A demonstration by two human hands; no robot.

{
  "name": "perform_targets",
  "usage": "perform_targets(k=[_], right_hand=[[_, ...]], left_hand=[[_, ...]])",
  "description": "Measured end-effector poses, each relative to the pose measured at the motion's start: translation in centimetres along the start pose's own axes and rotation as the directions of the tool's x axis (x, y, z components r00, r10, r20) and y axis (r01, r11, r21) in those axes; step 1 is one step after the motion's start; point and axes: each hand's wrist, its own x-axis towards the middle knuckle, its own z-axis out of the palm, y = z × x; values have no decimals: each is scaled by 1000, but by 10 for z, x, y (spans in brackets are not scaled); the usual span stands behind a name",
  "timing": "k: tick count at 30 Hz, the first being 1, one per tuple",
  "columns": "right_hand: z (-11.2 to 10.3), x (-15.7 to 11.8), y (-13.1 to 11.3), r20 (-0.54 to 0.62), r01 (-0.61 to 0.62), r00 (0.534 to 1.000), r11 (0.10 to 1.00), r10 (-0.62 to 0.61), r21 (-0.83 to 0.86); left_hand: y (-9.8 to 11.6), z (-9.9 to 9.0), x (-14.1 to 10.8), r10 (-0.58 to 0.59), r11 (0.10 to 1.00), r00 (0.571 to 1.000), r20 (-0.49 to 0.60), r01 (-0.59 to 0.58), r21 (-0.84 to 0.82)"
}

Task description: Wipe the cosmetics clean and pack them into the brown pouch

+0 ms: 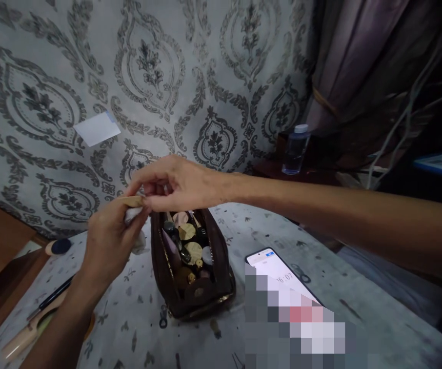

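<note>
Both hands are brought together just above the left end of an open brown pouch [192, 266]. A small tan item [133, 200], too blurred to be identified, is pinched between the thumb and fingertips of the right hand [171, 182], whose arm is stretched in from the right across the scene. Its lower, whitish part is gripped by the left hand [109, 241], closed around it from below, so the item seems to be steadied by one hand while it is worked by the other. The pouch is stood upright on a patterned surface [136, 312] with its mouth spread wide, so that its contents, small bottles and round gold-capped pieces, are kept within reach. A phone [278, 277] is laid face up just right of the pouch, its screen lit. A pen [52, 297] is left near the left forearm, and a bottle [295, 149] is set well apart by the patterned wall.
</note>
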Motion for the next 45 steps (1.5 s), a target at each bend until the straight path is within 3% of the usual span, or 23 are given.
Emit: perform_targets(k=[3,8,14,21,27,34,39,45], right_hand=[[-4,-7,3,-25,-48,999,997,47,-54],[-4,-17,10,-172,-106,981,989,87,-99],[-11,-30,31,-361,-274,914,939,186,-209],[0,-12,90,-173,-360,927,919,333,-158],[19,11,113,-24,-402,916,909,402,-109],[28,25,131,148,-404,905,915,398,11],[39,23,147,214,-291,929,953,303,-86],[47,29,154,249,-178,946,975,207,-132]], left_hand=[[3,7,10,58,998,998,18,-58,15],[9,19,24,82,996,996,44,-83,17],[0,8,6,-119,993,992,41,120,-17],[-26,0,-52,-351,936,929,115,344,79],[-38,-2,-81,-356,932,922,151,339,124],[-58,2,-106,-348,935,921,173,328,133],[-73,7,-122,-339,939,921,192,320,122],[-66,8,-128,-382,924,897,221,374,81]])
